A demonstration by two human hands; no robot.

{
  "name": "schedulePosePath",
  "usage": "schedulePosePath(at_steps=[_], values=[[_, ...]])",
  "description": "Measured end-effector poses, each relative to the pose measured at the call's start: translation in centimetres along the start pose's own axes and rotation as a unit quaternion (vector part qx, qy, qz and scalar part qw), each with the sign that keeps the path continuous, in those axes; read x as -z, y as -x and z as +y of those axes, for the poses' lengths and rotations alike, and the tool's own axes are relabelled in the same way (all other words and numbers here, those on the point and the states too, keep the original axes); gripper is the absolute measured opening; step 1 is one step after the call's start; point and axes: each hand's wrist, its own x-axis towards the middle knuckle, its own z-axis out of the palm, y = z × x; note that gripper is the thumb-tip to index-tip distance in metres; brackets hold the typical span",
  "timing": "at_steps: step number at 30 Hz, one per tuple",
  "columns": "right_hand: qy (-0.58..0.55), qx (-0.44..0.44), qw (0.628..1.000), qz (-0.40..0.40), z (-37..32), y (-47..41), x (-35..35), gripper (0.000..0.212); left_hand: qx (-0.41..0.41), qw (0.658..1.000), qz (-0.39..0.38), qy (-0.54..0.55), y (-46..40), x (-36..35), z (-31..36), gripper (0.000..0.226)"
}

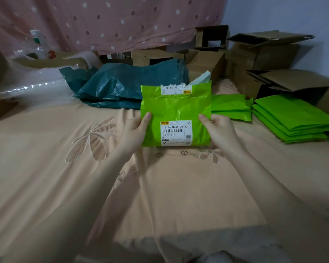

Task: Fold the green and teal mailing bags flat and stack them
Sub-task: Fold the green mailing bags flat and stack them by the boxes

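A bright green mailing bag [176,109] with two white shipping labels is held upright above the peach bedspread, folded over once. My left hand [136,132] grips its left edge and my right hand [219,130] grips its right edge. Behind it lies a pile of crumpled teal mailing bags [122,86]. To the right sit a small stack of folded green bags [231,107] and a bigger, neater stack of folded green bags [292,118].
Open cardboard boxes [264,59] crowd the back and right edge. Bubble wrap [32,86] and a plastic bottle [37,44] lie at the back left. The peach bedspread [65,177] stretches across the front. A pink dotted curtain [103,21] hangs behind.
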Motion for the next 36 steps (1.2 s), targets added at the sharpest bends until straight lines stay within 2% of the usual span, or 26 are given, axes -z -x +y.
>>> schedulePosePath(at_steps=[3, 8, 12, 15, 17, 19, 22, 30, 36], values=[[-0.002, -0.027, 0.999, -0.028, 0.6, 0.9, -0.4, 0.059, 0.008, 0.999, 0.004, -0.033, 1.0, 0.0, -0.9, 0.038], [0.017, -0.056, 0.997, -0.053, 1.4, 1.8, -0.3, 0.034, 0.021, 0.998, -0.025, -0.055, 1.6, 0.4, -2.3, 0.030], [0.035, -0.060, 0.996, -0.057, 2.2, 1.8, -0.4, 0.012, 0.019, 0.996, -0.012, -0.092, 1.6, 0.4, -2.6, 0.024], [0.022, -0.080, 0.996, -0.043, 1.8, 1.7, -0.3, 0.014, 0.027, 0.993, -0.002, -0.119, 1.7, 0.6, -2.1, 0.018], [0.024, -0.092, 0.995, -0.040, 1.5, 1.3, -0.3, 0.006, 0.049, 0.991, -0.001, -0.125, 1.6, 0.8, -1.9, 0.020], [0.018, -0.115, 0.992, -0.049, 1.2, 1.1, -0.4, 0.012, 0.077, 0.989, -0.011, -0.128, 1.5, 0.9, -1.7, 0.017], [-0.011, -0.153, 0.986, -0.068, 1.2, 0.9, -0.9, 0.030, 0.099, 0.986, -0.024, -0.135, 1.2, 0.6, -1.7, 0.024], [-0.111, -0.155, 0.981, -0.033, 0.4, 1.4, -1.9, 0.013, 0.127, 0.987, -0.015, -0.099, 1.0, 0.0, -1.8, 0.017], [-0.127, -0.164, 0.978, -0.003, 0.3, 1.5, -2.0, 0.009, 0.140, 0.989, -0.010, -0.037, 1.0, 0.1, -1.6, 0.011]])
